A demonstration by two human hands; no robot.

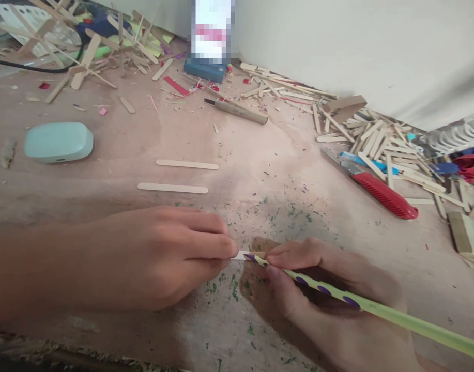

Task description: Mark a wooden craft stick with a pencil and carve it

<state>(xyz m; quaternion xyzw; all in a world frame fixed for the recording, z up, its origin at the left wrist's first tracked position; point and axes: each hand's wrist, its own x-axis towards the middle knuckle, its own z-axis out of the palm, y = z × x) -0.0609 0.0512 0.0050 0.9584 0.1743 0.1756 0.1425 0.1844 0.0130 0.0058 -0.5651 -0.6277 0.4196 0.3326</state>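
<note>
My left hand point(182, 253) is closed on a popsicle stick point(241, 255), pinching it low over the table; most of the stick is hidden behind my fingers. In my right hand point(330, 299) lies a yellow-green pencil point(399, 318) with dark purple oval spots. Its purple tip touches, or nearly touches, the bare end of the stick between my two hands. Beyond my left hand, two more popsicle sticks lie flat and roughly parallel: a nearer one point(172, 188) and a farther one point(187, 164).
A red utility knife point(384, 195) with its blade out lies at the right, beside a heap of popsicle sticks point(372, 137). A mint-green case point(59, 142) sits at the left. A lit phone point(210, 33) stands in a blue holder point(204, 70) at the back, near a metal cutter point(240, 111).
</note>
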